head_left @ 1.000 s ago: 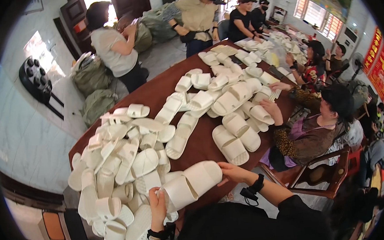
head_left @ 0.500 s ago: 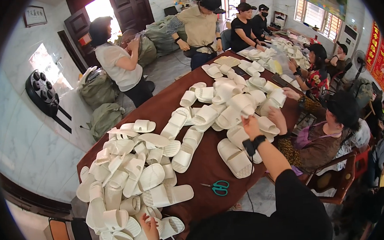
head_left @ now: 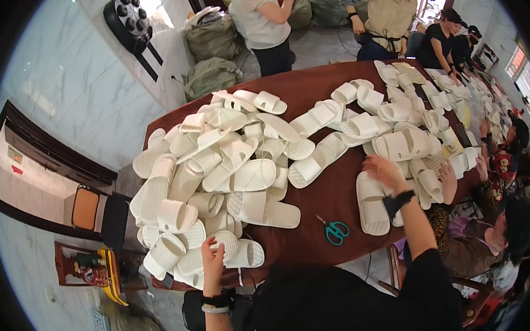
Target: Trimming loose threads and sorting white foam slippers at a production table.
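My left hand (head_left: 212,261) is at the near edge of a big heap of white slippers (head_left: 250,175), fingers apart and slightly bent. It lies against a slipper with its textured sole showing (head_left: 192,264); a firm hold is not visible. My right hand (head_left: 387,174) is open, fingers spread, over the near side of the right-hand slipper group, above a white slipper (head_left: 373,204). Another slipper (head_left: 401,145) lies just beyond its fingers. Between my hands, teal-handled scissors (head_left: 336,232) rest on the brown tablecloth (head_left: 309,248).
A co-worker's hand (head_left: 448,181) touches slippers to the right of mine. Other people sit along the table's right side, and two stand beyond it. Green sacks (head_left: 213,77) stand by the left wall. A black chair (head_left: 115,220) is at the lower left.
The view has swung left and down. My right hand has let go of the slipper it touched and drawn back nearer to me. My left hand remains by the near heap.
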`<state>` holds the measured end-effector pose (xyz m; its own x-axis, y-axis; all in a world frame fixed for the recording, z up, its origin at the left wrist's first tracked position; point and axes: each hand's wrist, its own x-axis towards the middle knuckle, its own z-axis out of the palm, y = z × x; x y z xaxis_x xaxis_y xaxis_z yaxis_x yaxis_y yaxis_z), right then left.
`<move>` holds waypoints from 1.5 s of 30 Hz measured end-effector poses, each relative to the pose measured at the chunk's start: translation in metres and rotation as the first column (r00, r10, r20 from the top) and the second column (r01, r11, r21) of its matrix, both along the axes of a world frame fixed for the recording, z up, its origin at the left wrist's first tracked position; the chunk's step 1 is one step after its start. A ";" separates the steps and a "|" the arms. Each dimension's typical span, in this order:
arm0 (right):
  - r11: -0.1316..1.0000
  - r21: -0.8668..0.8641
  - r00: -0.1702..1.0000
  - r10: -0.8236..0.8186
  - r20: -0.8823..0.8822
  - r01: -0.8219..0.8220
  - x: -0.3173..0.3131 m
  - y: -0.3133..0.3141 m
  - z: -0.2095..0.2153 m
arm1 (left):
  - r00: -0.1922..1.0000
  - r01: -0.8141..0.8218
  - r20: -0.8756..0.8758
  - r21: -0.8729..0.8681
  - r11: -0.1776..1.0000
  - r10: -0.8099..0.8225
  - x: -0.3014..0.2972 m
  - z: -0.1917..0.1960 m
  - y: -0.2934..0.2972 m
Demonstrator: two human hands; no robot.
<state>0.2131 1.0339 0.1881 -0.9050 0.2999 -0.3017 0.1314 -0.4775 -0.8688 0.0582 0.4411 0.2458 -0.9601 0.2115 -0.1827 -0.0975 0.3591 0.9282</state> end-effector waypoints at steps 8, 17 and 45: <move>0.689 0.568 0.893 0.369 0.259 -0.450 -0.016 -0.230 -0.074 | 0.916 0.333 -0.173 -0.171 0.927 -0.361 -0.069 -0.071 0.088; 0.175 0.894 0.879 -0.182 0.441 -0.412 0.038 -0.243 -0.032 | 0.590 0.115 -0.588 -0.618 0.778 -0.554 -0.110 -0.055 0.221; 0.723 0.681 0.765 -0.371 0.526 -0.118 0.068 -0.261 -0.100 | 0.759 0.564 0.069 0.428 0.706 -0.647 -0.069 0.081 0.184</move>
